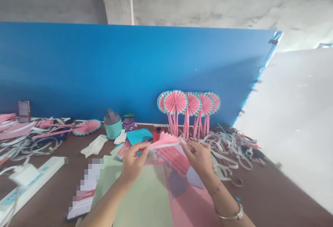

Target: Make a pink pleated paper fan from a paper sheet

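Note:
Between my hands a pleated pink paper fan (168, 139) is partly spread, with a white strip along its lower edge. The fingers of my left hand (134, 159) pinch its left end. My right hand (199, 157) closes its thumb and fingers at the right end of the white strip; exactly what lies under those fingertips is partly hidden. Below the fan lies a bundle of folded pink paper sticks (177, 161). Green paper sheets (143, 192) and pink paper sheets (192, 202) lie under my forearms.
Finished round pink fans (175, 102) stand before the blue partition (130, 64). A teal cup (113, 126), a purple pot (128, 123) and a red-and-black container (157, 134) sit behind my hands. Curled white strips (223, 150) are heaped right. A phone (84, 194) and power strip (31, 189) lie left.

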Available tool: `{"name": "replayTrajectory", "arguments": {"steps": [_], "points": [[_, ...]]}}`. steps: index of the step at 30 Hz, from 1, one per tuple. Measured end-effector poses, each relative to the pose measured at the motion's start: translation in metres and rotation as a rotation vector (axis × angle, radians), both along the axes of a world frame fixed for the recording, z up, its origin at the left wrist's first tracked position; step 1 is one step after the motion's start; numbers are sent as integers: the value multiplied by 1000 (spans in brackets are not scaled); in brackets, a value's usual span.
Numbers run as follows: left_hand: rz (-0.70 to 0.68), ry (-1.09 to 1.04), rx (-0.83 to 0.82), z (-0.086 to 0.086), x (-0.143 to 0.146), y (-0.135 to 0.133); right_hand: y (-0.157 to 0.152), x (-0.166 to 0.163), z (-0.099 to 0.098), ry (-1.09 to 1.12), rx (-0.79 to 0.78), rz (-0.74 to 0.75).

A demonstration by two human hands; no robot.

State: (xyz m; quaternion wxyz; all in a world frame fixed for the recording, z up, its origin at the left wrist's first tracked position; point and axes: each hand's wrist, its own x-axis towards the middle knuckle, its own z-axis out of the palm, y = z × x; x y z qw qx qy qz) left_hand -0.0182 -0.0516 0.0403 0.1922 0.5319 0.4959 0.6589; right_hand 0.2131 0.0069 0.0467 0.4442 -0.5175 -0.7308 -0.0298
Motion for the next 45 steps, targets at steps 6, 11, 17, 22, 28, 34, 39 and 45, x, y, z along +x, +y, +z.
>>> {"name": "replayTrajectory", "arguments": {"steps": [6,11,17,22,28,34,39,45], "points": [[-76,-63,-42,-1,-2,3,1,0,0,-6,-1,0],[-127,-111,-79,0,-1,3,2,0,-2,-15,-26,-17],[-206,-204,-118,-2,-2,4,2,0,-5,-10,-59,-19],[-276,-248,-123,-8,-4,7,3,0,-4,-18,-59,-14],[-376,-313,-150,-8,-5,7,3,-1,-4,2,-75,-13],[-380,-346,-179,-4,-4,5,4,-1,-4,16,-115,-14],[-391,-364,-180,-2,-3,3,3,-1,-4,30,-100,4],[-434,-445,-208,5,1,0,3,-3,-5,27,-112,4]]}}
